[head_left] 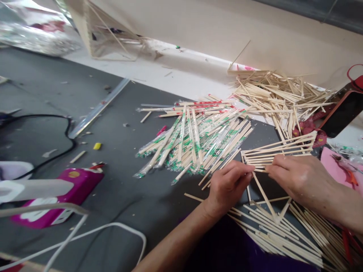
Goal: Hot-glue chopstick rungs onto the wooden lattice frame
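Note:
Between my hands is a frame of wooden chopsticks (279, 148), with several sticks side by side like slats and angled legs below. My left hand (228, 185) is closed in a pinch at the frame's left corner, at the end of a chopstick. My right hand (296, 179) is closed around the same front stick a little farther right. The fingertips hide the joint itself. Left of the frame lies a heap of wrapped chopsticks (195, 139) in clear film with green print. Loose bare chopsticks (283, 234) are spread beneath and in front of my hands.
A large pile of chopsticks (272, 94) lies behind the frame, beside a leaning phone (342, 109). At left are a magenta power strip (65, 196), a white cable (113, 224), a clear ruler-like strip (99, 109) and a yellow scrap (97, 146). A pink sheet (333, 166) lies at right.

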`<state>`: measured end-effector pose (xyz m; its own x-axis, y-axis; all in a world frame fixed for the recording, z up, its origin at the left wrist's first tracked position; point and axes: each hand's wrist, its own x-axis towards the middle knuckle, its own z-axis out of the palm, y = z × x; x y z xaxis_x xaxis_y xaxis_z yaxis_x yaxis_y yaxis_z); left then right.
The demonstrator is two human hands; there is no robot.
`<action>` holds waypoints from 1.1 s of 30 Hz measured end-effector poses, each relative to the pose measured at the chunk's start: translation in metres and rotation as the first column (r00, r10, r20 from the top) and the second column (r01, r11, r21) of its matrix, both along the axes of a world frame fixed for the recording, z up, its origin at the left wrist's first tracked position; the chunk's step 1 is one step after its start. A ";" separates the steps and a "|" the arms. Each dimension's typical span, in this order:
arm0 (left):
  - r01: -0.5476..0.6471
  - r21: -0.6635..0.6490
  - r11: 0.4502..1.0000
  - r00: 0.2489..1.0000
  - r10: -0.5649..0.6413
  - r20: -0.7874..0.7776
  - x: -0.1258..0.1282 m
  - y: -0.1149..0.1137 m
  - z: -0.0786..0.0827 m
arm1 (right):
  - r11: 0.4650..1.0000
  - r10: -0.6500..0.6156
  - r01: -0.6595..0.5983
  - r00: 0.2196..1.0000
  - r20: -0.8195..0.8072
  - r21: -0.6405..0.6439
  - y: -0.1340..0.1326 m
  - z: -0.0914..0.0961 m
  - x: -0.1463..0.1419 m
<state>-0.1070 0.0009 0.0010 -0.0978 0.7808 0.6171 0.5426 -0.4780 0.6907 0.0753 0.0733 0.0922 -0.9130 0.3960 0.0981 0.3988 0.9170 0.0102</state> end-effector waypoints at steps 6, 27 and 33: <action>-0.007 -0.003 1.000 1.000 0.007 -0.023 -0.002 0.000 -0.001 | 0.997 -0.048 0.043 0.996 -0.072 -0.069 0.002 0.016 0.008; -0.068 -0.072 0.995 0.993 0.060 -0.103 -0.005 0.004 -0.006 | 0.200 -0.937 0.268 0.335 -0.103 -0.942 -0.012 -0.039 0.072; -0.076 -0.090 0.993 0.993 0.068 -0.092 -0.004 0.004 -0.006 | 0.189 -0.927 0.183 0.357 -0.114 -0.965 -0.025 -0.046 0.070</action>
